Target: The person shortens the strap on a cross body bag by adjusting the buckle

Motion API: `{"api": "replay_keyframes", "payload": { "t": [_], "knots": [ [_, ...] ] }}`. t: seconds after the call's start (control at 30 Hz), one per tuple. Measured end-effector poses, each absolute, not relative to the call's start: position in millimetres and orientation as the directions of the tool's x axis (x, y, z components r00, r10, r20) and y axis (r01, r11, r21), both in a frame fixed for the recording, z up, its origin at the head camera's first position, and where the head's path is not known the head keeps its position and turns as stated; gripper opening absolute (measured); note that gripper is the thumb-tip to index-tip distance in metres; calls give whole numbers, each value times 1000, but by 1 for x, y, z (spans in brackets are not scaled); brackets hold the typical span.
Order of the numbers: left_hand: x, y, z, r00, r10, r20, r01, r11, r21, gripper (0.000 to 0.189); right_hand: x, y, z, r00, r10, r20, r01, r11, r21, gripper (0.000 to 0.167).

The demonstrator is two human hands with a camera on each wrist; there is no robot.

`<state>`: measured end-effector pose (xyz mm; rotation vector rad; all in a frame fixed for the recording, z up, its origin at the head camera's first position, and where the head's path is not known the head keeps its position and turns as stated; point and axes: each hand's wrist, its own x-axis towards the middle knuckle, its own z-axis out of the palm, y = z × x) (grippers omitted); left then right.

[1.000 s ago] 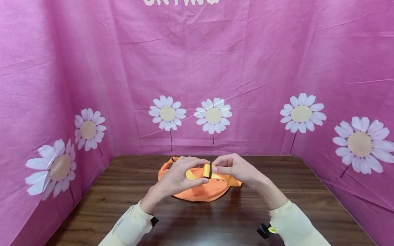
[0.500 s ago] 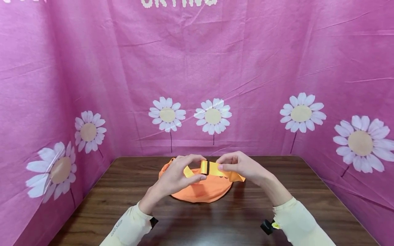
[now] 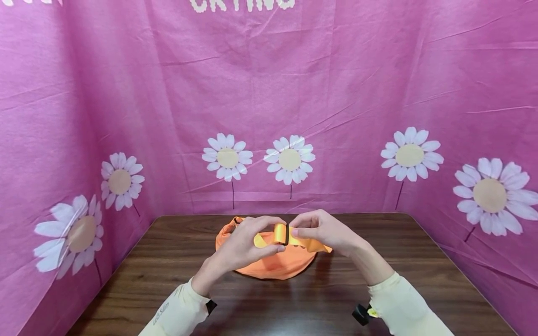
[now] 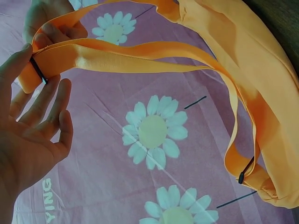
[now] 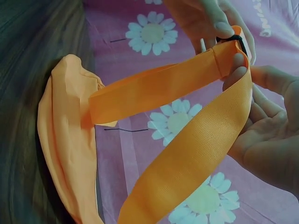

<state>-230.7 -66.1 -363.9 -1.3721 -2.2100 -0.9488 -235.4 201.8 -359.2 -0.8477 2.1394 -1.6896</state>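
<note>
Orange fabric bag [image 3: 281, 265]: resting on the dark-brown wood-grain tabletop [image 3: 168, 263], near its far edge, roughly midway between the two far corners.
Yellow-orange flat webbing strap [image 5: 191, 154]: raised above the bag, threaded through a thin black slide buckle [image 3: 287, 234]; a short loop stands on the buckle's left.
Second black buckle [image 4: 246, 170]: lower down the strap, by the bag's end; neither of your hands is on it.
Left hand [image 3: 237, 245]: you grip the raised buckle between thumb and fingertip, at its ends.
Right hand [image 3: 328, 233]: you pinch the strap just beside the buckle, on its right.
Strap adjustment: looks like you're mid-step, working webbing through the buckle; can't tell which way.
Next at the buckle: likely calls for a steady left grip, with the right feeding or drawing strap in small pulls.
Webbing risk: could twist or bunch in the slot; pull it flat.
</note>
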Motion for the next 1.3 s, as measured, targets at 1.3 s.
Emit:
{"api": "replay_keyframes", "payload": {
  "t": [1.3],
  "knots": [
    [-233,-68,-363,-433,606,668,901,294,318,49,-239,208,-358,-785,-606,128,-259,133,-957,24]
  ]
}}
